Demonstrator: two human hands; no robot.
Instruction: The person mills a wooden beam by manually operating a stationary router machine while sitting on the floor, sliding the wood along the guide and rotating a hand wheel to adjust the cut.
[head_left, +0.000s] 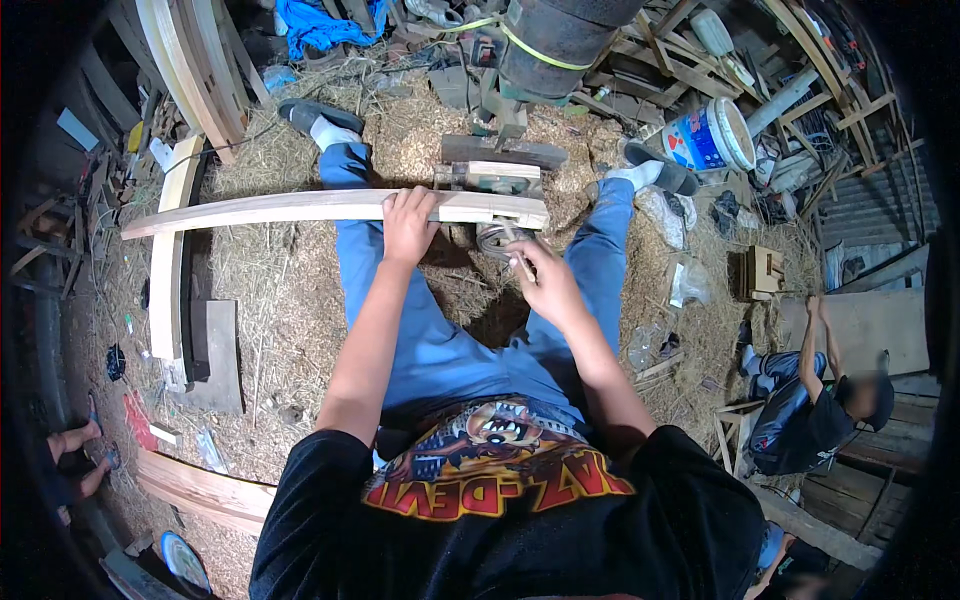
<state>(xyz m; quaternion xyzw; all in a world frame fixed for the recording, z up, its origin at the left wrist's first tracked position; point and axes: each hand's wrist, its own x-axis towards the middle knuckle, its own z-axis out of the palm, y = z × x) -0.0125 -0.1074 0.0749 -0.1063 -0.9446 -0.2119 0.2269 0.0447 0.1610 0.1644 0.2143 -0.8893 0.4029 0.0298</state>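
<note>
And here's the left hand (pixel 408 226), fingers gripping the long wooden beam (pixel 300 207) stretched left to right above the left leg (pixel 357 240)! Right hand (pixel 550 285): fingers closed around a slim tool (pixel 509 233), right by the beam's right end.

Thin piece (pixel 528 270) partly hidden by right fingers (pixel 531 249); dark cylinder (pixel 550 62) cut off by top edge
</note>
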